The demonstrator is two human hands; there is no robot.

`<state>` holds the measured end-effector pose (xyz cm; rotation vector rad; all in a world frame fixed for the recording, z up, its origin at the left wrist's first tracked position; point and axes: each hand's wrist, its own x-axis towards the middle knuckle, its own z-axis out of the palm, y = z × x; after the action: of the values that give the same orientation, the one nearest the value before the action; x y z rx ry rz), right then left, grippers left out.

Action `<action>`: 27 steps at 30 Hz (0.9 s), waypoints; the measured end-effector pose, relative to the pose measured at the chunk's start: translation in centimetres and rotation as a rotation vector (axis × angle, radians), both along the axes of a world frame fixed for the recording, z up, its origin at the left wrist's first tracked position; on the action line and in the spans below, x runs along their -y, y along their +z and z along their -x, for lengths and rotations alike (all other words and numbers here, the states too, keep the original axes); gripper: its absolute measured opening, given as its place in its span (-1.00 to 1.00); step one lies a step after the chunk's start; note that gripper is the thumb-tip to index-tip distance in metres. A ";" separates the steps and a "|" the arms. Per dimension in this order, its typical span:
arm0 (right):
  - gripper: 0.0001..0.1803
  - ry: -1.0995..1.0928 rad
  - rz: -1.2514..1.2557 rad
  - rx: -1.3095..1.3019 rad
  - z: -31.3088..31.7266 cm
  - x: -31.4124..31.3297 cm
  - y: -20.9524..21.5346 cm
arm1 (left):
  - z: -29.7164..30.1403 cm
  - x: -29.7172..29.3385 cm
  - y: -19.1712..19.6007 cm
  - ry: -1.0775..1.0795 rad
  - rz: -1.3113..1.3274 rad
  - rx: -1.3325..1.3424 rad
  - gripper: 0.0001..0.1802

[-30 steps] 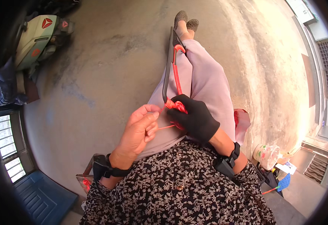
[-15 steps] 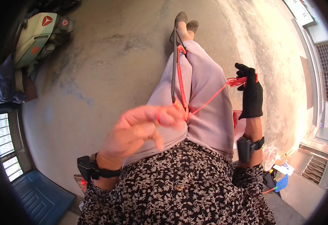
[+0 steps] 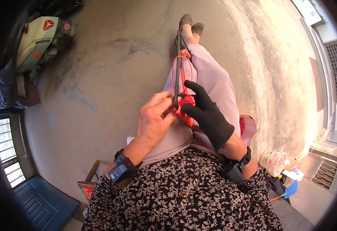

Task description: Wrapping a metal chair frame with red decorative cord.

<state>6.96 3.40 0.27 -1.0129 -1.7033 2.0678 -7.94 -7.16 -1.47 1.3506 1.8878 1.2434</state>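
- Standing well to the left of the dark frame (image 3: 177, 73), a pale scooter (image 3: 35, 44) is partly cut off by the picture's rim; nearer, a blue panel (image 3: 43, 204) lies low and left of the frame.
- Just left of the frame's near end, the bare left hand (image 3: 153, 119) has its fingers bent and closed about that end; the exact grip of its thumb is hidden.
- Around the middle of the frame, a thin red loop (image 3: 172, 77) stands out slack, one side left of the bar and the other right of it.
- The frame itself lies lengthwise over the trousers (image 3: 214, 84). Its left bar shows dark and uncovered for most of its length, while a red strip (image 3: 183, 79) already runs along its right side; the near end carries red material too.
- Touching the frame's near end or just beside it, a red bundle (image 3: 187, 101) is gathered, so cord seems left to use, and the slack loop looks unfinished.
- Right of the frame, the gloved right hand (image 3: 212, 123) holds thumb and index finger apart by the bundle; whether its hidden fingers grip anything, I cannot tell.
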 end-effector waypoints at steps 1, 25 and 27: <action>-0.28 0.019 -0.028 0.005 0.1 -0.1 0.0 | 0.0 0.0 0.0 -0.037 -0.042 -0.101 -0.54; -0.83 0.075 0.279 -0.411 -1.5 0.7 5.8 | 6.8 4.7 6.8 0.163 0.029 0.545 -0.83; -0.85 0.029 0.308 -0.399 -2.1 1.8 5.4 | 3.2 2.6 5.2 0.037 0.125 0.583 -0.83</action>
<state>9.10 1.64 5.64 -0.5935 -1.2358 2.4023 -11.11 -9.73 3.77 0.7754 1.5447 1.3307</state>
